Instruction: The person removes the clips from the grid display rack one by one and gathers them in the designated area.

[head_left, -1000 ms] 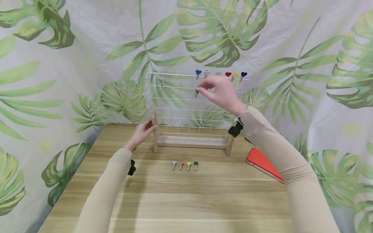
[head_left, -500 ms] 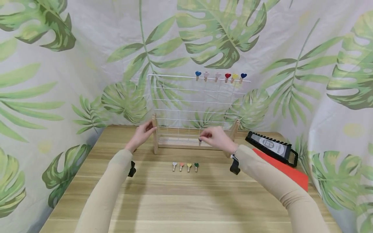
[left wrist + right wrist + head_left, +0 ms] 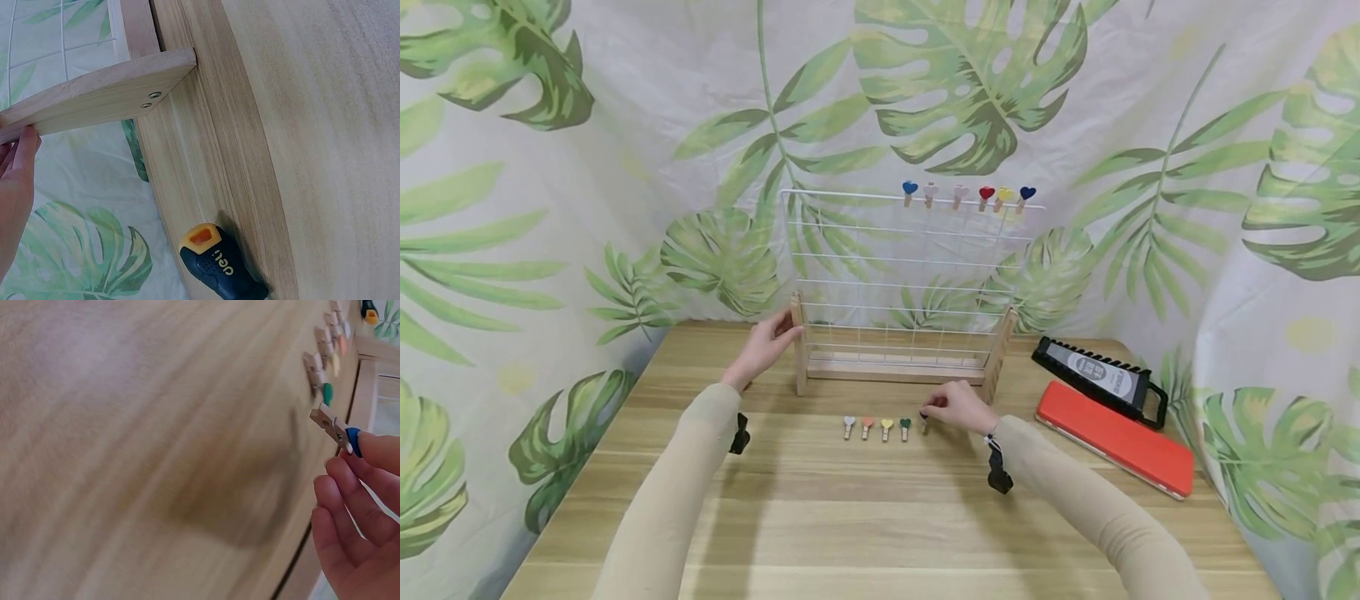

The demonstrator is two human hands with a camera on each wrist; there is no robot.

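Between thumb and finger, my right hand point(image 3: 961, 407) pinches a small wooden clothespin point(image 3: 334, 428) with a blue heart, close over the table at the right end of a row. That row holds a white-heart clothespin point(image 3: 848, 427), an orange one point(image 3: 867, 427), a yellow one point(image 3: 886, 429) and a green one point(image 3: 905, 427). My left hand point(image 3: 765, 346) grips the left wooden post point(image 3: 799, 346) of a white wire grid rack point(image 3: 887, 267). Several heart clothespins, among them a red one point(image 3: 987, 197), are clipped along the right part of the rack's top wire.
Right of the rack lie a red case point(image 3: 1116, 442) and a black toothed holder point(image 3: 1097, 375) with a grey label. In the left wrist view, a black and yellow handled tool point(image 3: 224, 265) marked deli lies near the table's back edge. A leaf-print cloth hangs behind.
My right hand has come down from high on the rack to the table in front, carrying the blue-heart clothespin to the row's right end. The left hand has stayed on the post.
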